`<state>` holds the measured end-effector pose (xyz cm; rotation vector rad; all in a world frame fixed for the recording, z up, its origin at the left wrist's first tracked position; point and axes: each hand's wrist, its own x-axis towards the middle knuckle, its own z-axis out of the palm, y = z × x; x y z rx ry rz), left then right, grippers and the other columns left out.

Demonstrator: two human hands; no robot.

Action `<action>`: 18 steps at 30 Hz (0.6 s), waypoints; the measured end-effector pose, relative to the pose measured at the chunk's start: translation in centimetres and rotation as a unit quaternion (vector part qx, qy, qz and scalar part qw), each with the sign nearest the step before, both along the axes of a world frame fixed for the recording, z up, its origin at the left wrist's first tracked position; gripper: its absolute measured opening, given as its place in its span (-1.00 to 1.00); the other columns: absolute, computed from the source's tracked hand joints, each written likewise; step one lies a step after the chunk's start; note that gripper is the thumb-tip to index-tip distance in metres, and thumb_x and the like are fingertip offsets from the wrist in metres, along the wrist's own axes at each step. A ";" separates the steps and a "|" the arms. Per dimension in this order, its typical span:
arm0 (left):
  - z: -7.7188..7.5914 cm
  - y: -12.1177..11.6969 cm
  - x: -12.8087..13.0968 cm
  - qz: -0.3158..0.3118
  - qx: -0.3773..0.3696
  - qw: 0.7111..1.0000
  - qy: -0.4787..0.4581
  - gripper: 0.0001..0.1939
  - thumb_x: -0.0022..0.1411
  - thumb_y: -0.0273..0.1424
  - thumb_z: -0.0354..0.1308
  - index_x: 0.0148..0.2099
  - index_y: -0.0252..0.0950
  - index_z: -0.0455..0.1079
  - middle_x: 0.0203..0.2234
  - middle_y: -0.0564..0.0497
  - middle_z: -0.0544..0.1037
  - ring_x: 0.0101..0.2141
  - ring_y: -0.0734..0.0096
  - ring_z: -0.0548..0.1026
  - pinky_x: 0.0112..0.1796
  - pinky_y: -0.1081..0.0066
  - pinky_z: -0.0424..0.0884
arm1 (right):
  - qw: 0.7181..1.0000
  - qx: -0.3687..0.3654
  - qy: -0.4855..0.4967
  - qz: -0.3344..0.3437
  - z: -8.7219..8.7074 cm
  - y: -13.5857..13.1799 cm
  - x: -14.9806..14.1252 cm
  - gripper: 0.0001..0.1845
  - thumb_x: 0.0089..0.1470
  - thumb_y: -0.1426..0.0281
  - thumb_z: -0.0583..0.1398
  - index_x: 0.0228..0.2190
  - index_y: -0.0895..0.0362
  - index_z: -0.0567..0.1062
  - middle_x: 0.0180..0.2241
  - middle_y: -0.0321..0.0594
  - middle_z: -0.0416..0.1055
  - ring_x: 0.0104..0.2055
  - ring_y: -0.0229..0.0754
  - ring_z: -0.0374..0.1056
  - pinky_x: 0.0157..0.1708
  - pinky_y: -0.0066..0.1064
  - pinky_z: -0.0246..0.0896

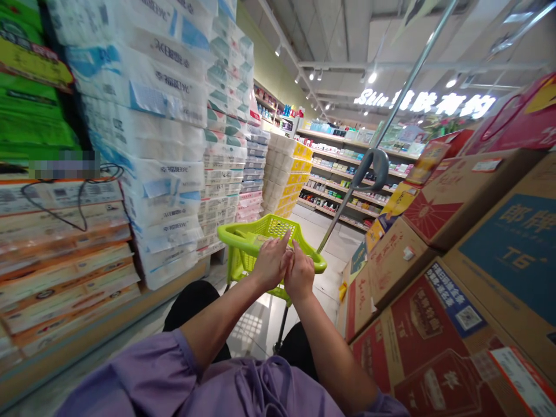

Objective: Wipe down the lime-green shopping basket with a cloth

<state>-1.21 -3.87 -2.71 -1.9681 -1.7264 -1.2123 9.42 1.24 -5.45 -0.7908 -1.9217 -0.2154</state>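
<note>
My left hand (273, 264) and my right hand (300, 270) meet in front of me, over the near rim of a lime-green plastic shopping cart (243, 242). Their thumbs and curled fingers press together, while the index fingers point forward. Whatever lies between the fingers, if anything, is hidden. I cannot tell whether the hands rest on the cart's handle or hover just above it. From the cart's right side rises a tall metal pole (336, 217) with a grey hook-like loop (372, 169).
On the left, white tissue packs (167, 133) stand in tall stacks beside orange-and-white packs (69, 260). Cardboard cartons (417, 260) are piled close on the right. Ahead, the tiled aisle (324, 237) leads to shelves of small goods (330, 174).
</note>
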 end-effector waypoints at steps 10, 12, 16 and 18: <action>1.3 2.5 -5.6 0.137 -0.016 0.990 0.019 -0.54 0.39 -0.21 -0.27 -0.01 -0.26 0.40 -0.09 -0.15 0.55 -0.08 0.17 0.47 -0.03 0.13 0.30 | 0.995 0.034 -0.095 0.007 0.3 -1.6 -1.5 -0.70 0.14 0.35 0.11 -0.08 0.06 0.46 0.01 -0.16 0.43 0.12 -0.03 0.21 0.10 -0.12 -0.08; 0.9 2.2 -5.9 0.132 -0.046 0.987 0.072 -0.56 0.38 -0.24 -0.23 -0.19 -0.25 0.47 -0.28 -0.10 0.60 -0.26 0.23 0.52 -0.13 0.18 0.34 | 0.997 0.036 -0.073 0.003 0.2 -1.1 -0.7 -0.71 0.10 0.43 0.11 -0.13 0.07 0.48 -0.05 -0.18 0.47 0.14 -0.02 0.18 0.12 -0.12 -0.10; -0.3 1.4 -5.4 0.097 -0.006 0.990 0.106 -0.62 0.37 -0.30 -0.18 -0.14 -0.26 0.48 -0.22 -0.09 0.59 -0.21 0.24 0.51 -0.13 0.18 0.34 | 0.999 0.012 -0.022 -0.026 -0.2 0.2 1.2 -0.66 0.08 0.51 0.04 -0.15 0.12 0.50 -0.05 -0.13 0.46 0.07 -0.05 0.22 0.05 -0.17 0.01; -0.9 1.4 -5.1 0.077 0.026 0.991 0.106 -0.65 0.35 -0.33 -0.14 -0.06 -0.25 0.46 -0.14 -0.09 0.58 -0.10 0.20 0.48 -0.05 0.13 0.32 | 0.999 0.003 -0.013 -0.044 -0.5 0.3 1.4 -0.65 0.12 0.49 0.01 -0.12 0.14 0.49 -0.04 -0.10 0.44 0.02 -0.05 0.25 0.03 -0.18 0.04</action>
